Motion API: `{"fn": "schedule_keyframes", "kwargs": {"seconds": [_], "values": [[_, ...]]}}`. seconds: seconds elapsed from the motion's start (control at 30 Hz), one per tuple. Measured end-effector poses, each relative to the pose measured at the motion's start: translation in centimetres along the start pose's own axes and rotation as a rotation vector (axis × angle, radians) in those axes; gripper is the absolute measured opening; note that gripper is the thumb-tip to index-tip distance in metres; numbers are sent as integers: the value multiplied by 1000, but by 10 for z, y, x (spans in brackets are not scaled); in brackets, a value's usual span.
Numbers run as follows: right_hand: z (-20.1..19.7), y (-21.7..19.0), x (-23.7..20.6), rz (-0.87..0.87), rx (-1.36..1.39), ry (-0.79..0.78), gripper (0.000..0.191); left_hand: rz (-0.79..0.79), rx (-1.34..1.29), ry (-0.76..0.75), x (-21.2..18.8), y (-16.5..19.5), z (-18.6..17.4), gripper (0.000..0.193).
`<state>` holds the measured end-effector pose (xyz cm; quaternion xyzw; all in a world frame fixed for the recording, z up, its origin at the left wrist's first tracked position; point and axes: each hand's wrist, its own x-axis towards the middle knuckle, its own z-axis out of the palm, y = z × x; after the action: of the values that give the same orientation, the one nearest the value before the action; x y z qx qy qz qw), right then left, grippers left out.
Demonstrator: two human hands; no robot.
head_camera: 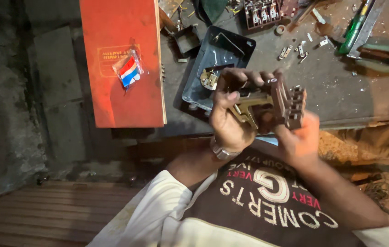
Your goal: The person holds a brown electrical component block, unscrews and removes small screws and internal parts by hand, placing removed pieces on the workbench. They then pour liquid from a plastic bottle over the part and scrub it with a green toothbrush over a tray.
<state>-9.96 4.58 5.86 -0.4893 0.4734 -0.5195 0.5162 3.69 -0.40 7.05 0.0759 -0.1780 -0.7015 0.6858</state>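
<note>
While both hands are raised above the near edge of the workbench (340,96), they hold 1 brown switch block (288,103) between them, a ribbed piece with metal terminals along its side and a brass bracket (247,107) sticking out of it toward the person's left. The left hand (228,116) is curled tight, fingers wrapped over the top of the bracket and the block's left end, thumb pressed against the brass; a metal watch (222,151) sits on that wrist. The right hand (299,135) cups the block from below and from the right, its fingers closed around the underside, so the exact grip is partly hidden. Behind the hands, near the bench's near edge, lies a grey-blue metal box (217,59), open side up, with a small pale metal part (209,78) inside it. At the bench's left end rests an orange board (119,59), and on it a small clear packet (129,71) with red, white and blue contents. Toward the far edge sits another dark switch unit (262,13) with several terminals, and a green-handled screwdriver (354,25) lies near the far right corner. Small screws and metal bits (295,49) are scattered across the middle of the bench.
</note>
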Motion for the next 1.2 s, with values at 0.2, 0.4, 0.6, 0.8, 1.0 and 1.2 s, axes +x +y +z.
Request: {"fn": "schedule_keyframes", "kwargs": {"seconds": [0.2, 0.4, 0.6, 0.8, 1.0, 1.2], "values": [[8, -3, 13, 140, 391, 63, 30, -31, 50, 117, 6, -4, -6, 7], [2, 3, 2, -158, -230, 101, 12, -43, 49, 161, 8, 2, -3, 13], [-6, -13, 10, -708, -627, 26, 36, -43, -33, 81, 7, 3, 7, 12], [7, -42, 11, -684, -841, 2, 47, 50, 78, 12, 6, 0, 12, 12], [11, -37, 10, -734, -766, 16, 38, 110, 157, 3, 7, -1, 9, 12], [12, -23, 12, -756, -773, 45, 37, 84, 134, 31, 10, -3, 1, 14]]}}
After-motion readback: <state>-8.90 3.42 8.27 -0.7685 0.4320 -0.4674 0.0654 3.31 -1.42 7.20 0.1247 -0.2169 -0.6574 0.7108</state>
